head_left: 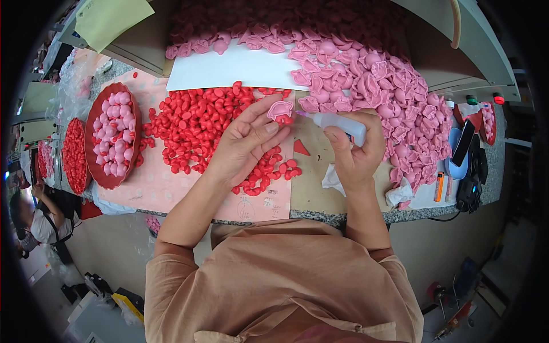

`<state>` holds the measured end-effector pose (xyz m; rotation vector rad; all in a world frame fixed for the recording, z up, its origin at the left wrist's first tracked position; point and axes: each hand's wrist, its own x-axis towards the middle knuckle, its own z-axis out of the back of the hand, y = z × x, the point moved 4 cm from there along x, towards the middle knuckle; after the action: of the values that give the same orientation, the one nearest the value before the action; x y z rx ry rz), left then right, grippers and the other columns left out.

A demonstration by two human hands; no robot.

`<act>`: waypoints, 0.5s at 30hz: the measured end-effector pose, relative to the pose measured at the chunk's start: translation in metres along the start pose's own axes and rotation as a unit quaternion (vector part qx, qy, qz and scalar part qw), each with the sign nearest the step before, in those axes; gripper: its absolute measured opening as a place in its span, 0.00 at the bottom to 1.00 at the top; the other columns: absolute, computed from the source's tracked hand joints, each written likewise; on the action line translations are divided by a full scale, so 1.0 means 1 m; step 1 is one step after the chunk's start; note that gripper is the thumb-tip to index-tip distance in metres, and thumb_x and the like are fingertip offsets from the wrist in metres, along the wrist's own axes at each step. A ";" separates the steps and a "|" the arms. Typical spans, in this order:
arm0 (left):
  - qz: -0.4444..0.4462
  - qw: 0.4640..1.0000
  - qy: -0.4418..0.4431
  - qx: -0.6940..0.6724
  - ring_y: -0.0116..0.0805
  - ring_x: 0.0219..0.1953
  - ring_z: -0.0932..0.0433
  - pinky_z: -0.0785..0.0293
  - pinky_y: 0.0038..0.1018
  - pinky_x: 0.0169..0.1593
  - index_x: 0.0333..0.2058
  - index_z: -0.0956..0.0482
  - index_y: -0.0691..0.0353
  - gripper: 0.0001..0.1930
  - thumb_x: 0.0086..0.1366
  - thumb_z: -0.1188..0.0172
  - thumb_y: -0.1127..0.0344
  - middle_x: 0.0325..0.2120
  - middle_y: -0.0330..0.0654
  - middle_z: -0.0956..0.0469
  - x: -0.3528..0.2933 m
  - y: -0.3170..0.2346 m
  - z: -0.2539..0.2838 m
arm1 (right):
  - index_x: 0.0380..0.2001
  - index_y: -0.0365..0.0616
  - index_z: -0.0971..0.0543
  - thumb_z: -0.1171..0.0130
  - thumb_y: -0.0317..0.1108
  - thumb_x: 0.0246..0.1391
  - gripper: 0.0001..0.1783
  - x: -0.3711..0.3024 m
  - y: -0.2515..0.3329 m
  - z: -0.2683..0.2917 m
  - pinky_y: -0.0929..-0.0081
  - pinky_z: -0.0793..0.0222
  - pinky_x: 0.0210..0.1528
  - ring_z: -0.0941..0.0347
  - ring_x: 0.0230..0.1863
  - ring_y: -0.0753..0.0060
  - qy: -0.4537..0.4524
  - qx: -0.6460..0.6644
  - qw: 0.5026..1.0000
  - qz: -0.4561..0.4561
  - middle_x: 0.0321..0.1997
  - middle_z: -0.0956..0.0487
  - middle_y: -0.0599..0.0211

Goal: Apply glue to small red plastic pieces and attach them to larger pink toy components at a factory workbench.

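One under way, plenty left

The left hand (251, 137) had a pink shell (279, 108) with a red piece (284, 119) pinched in its fingertips, above the middle of the surface (326, 218). The right hand's (360, 151) grip was wrapped around a squeeze bottle (343, 127), its tip just beside the shell; whether anything came out, I couldn't tell. Pink-and-red pieces filled a red bowl (112, 182) at left, perhaps the finished share. Much seemed left: loose red pieces (194, 128) lay left of centre, and loose pink shells (394, 123) spread far and right.
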<state>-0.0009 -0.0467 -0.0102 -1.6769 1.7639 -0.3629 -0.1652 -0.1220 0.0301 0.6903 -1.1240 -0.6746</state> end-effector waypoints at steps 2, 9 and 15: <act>0.002 1.000 0.001 -0.001 0.28 0.53 0.32 0.37 0.30 0.59 0.57 0.39 0.62 0.23 0.62 0.50 0.77 0.53 0.40 0.34 0.000 0.000 -0.001 | 0.31 0.41 0.26 0.31 0.34 0.40 0.16 0.000 -0.002 0.002 0.76 0.37 0.28 0.31 0.26 0.69 -0.012 0.015 1.000 -0.007 0.26 0.25 0.64; 0.018 0.999 0.013 0.027 0.29 0.54 0.33 0.36 0.29 0.59 0.58 0.41 0.63 0.25 0.62 0.50 0.77 0.54 0.42 0.35 -0.001 0.004 -0.006 | 0.32 0.40 0.27 0.31 0.36 0.40 0.18 0.000 -0.001 -0.001 0.77 0.35 0.29 0.31 0.27 0.69 -0.001 0.037 0.999 0.010 0.27 0.24 0.64; 0.022 0.999 0.008 0.026 0.31 0.54 0.32 0.35 0.29 0.58 0.58 0.42 0.64 0.25 0.61 0.50 0.77 0.52 0.43 0.33 -0.002 0.006 -0.005 | 0.32 0.41 0.27 0.31 0.36 0.39 0.18 0.002 0.001 -0.002 0.76 0.35 0.28 0.30 0.26 0.69 0.010 0.034 0.999 0.027 0.27 0.24 0.65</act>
<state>-0.0088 -0.0454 -0.0100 -1.5996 1.7851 -0.4011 -0.1624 -0.1226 0.0314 0.7200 -1.1470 -0.5847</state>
